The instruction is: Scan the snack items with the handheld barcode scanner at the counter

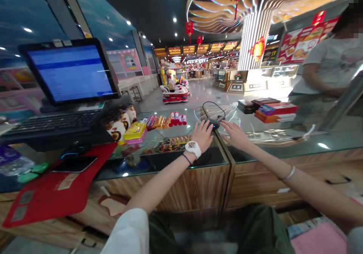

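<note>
Both arms stretch forward over a glass-topped counter (176, 163). My left hand (202, 136), with a white watch (193, 148) on its wrist, is open with its fingers apart. Its fingertips reach the near left side of a small black device (214, 124), whose exact kind I cannot make out. A thin black cord (214, 103) loops up behind that device. Just to the right, my right hand (236, 134) lies open, fingers stretched toward the device's right side. Whether either hand presses on it is hard to tell.
A monitor (73, 72) and keyboard (53, 124) stand at left, above a red mat (62, 193) with a phone (75, 164). Patterned cups (117, 127), small packets (164, 121) and stacked boxes (276, 110) line the counter. A person (326, 64) stands across it at right.
</note>
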Demonstrator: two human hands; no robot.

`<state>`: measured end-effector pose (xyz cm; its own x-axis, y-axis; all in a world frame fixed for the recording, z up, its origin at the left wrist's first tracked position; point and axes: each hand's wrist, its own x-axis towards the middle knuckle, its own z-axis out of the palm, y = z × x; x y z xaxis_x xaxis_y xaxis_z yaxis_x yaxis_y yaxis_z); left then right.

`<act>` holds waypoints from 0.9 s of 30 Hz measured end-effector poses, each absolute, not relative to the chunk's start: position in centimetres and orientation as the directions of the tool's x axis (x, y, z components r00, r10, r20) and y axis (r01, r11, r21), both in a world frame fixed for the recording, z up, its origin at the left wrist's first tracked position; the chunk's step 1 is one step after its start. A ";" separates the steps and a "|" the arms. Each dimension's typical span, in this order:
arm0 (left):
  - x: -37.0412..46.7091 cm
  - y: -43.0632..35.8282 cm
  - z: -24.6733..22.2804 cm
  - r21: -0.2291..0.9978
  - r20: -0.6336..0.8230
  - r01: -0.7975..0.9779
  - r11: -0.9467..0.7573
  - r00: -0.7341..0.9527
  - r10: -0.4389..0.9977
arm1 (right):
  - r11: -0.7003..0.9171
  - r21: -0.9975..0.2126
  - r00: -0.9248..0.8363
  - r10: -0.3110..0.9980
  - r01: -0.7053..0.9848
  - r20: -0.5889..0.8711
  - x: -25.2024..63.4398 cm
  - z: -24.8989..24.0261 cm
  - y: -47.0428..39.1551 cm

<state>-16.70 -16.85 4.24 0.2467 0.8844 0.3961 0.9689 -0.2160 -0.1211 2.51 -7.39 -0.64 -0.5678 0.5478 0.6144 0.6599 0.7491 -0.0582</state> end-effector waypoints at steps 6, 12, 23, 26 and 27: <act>-12.3 -13.1 3.2 -0.078 0.347 0.932 -0.354 0.358 0.867 | 0.705 -0.118 -0.534 0.625 0.699 0.570 6.1 -2.8 -6.1; -8.7 -9.6 1.9 -0.038 0.294 0.911 -0.411 0.403 0.867 | 0.695 -0.294 -0.414 0.657 0.656 0.630 9.0 -2.8 -3.6; 0.9 -0.9 1.3 0.328 0.158 0.856 -0.400 0.368 0.916 | 0.233 -0.911 0.561 0.726 0.341 0.396 24.5 -3.1 7.9; 3.4 1.5 1.2 0.414 0.133 0.834 -0.365 0.342 0.930 | 0.152 -0.927 0.574 0.747 0.343 0.335 27.6 -3.5 10.6; 4.0 2.2 1.1 0.434 0.132 0.828 -0.356 0.333 0.934 | 0.149 -0.915 0.544 0.763 0.375 0.348 28.3 -3.6 11.2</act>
<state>4.04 2.21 1.05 0.3326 0.9337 0.1324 0.8277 -0.3563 0.4335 28.27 11.25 -3.60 0.5442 0.7634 0.3479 0.3755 0.1492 -0.9147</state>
